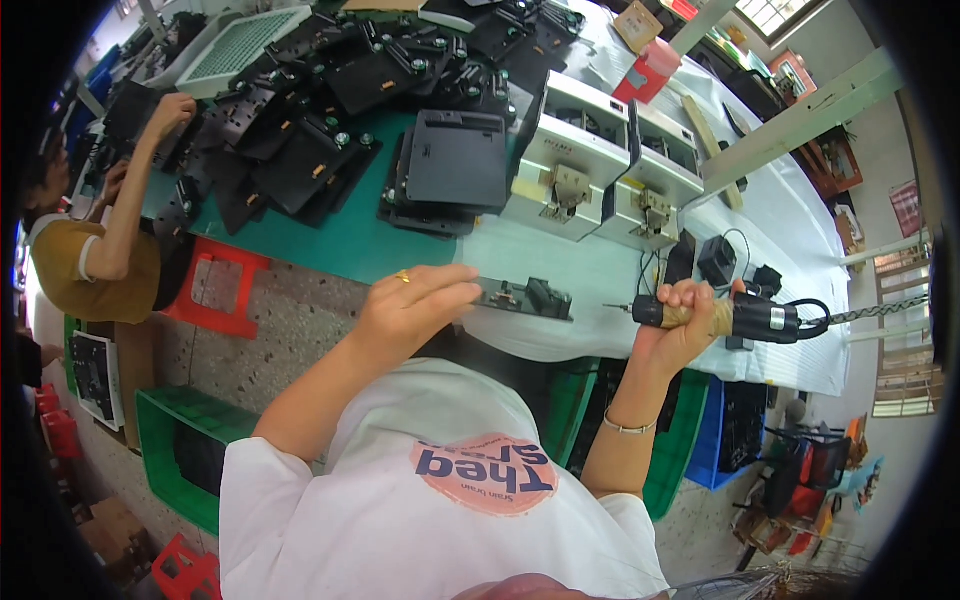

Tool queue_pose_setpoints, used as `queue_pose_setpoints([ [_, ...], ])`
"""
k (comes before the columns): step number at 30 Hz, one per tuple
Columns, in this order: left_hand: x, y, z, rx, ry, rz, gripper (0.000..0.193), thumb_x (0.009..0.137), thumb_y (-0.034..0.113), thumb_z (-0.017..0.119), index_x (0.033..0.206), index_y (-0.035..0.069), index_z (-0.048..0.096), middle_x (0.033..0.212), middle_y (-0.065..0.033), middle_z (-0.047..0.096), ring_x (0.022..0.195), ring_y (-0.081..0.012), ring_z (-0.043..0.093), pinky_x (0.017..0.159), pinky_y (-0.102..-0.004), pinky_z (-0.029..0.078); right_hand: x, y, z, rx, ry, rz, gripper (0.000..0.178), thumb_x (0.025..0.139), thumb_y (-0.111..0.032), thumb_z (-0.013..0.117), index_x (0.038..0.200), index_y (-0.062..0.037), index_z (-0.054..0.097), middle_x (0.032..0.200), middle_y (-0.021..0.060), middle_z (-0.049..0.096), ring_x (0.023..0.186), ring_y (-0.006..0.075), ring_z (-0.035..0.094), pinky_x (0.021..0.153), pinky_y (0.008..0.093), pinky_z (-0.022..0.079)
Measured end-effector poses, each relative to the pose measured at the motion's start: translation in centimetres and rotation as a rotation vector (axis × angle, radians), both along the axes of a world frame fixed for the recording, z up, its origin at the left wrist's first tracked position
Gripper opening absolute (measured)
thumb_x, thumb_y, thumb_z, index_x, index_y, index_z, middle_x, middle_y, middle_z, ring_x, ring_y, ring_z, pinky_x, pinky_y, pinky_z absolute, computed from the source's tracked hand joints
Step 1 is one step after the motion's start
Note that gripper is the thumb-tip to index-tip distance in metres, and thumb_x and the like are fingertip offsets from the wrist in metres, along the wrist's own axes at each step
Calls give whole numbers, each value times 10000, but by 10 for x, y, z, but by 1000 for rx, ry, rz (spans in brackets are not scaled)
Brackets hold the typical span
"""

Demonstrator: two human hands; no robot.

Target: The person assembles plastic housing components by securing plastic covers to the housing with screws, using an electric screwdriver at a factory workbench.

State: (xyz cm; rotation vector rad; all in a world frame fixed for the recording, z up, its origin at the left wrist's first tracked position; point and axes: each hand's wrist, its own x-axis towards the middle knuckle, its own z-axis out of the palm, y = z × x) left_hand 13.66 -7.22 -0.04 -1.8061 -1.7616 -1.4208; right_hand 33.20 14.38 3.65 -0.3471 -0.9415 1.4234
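My right hand [683,318] is wrapped round a black electric screwdriver [765,322] with tan tape on its grip. Its thin bit points left, toward a flat black plastic part [540,298] at the table's front edge. The part has raised pieces on top, and a gap separates it from the bit. At the part's left end, my left hand [422,302] has its fingers pressed together on it; the thumb is hidden. Beyond the part stand two white screw feeders [575,195] [645,205], side by side.
Black panels [458,160] are stacked left of the feeders, with a large heap of black assemblies [300,150] farther left. A co-worker [95,255] reaches into the heap's left side. Green crates [180,450] and a blue crate [712,450] stand below the table. A metal post [790,130] rises at right.
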Motion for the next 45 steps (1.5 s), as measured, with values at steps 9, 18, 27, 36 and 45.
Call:
queue_pose_setpoints([
  [9, -64, 19, 86, 273, 409, 394, 314, 648, 7, 817, 920, 77, 676, 834, -25, 694, 721, -189, 646, 664, -302, 452, -11, 11, -7, 10, -44, 10, 559, 893, -21, 597, 1378, -130, 341, 693, 5, 450, 620, 102, 456, 586, 278, 456],
  [18, -69, 88, 57, -62, 710, 442, 117, 687, 151, 636, 794, 114, 613, 708, 35, 519, 659, -142, 501, 610, -307, 354, -15, 15, -16, 57, -129, 2, 581, 856, -22, 631, 1339, -81, 314, 679, 25, 480, 593, 128, 491, 546, 299, 475],
  [27, -56, 110, 27, -274, 571, 441, 311, 685, 334, 764, 817, 90, 624, 718, -11, 479, 680, -176, 508, 589, -308, 369, -25, 21, -27, 91, -203, -9, 592, 841, -13, 628, 1336, -54, 307, 678, 36, 492, 593, 141, 508, 544, 298, 487],
  [36, -76, 91, 52, -180, 328, 403, 395, 717, 429, 767, 953, 138, 643, 928, -5, 612, 823, -195, 561, 715, -340, 404, -20, 18, -29, 100, -254, -66, 601, 897, -87, 605, 1400, -74, 274, 693, 18, 421, 623, 113, 445, 564, 272, 439],
  [45, -252, 52, 43, -630, 245, 598, 1017, 622, 565, 819, 1443, 167, 370, 1430, -129, 446, 1354, -354, 354, 1074, -529, 256, -20, 15, -25, 83, -236, -51, 573, 898, -57, 584, 1390, -75, 291, 676, 13, 416, 608, 116, 438, 553, 272, 440],
])
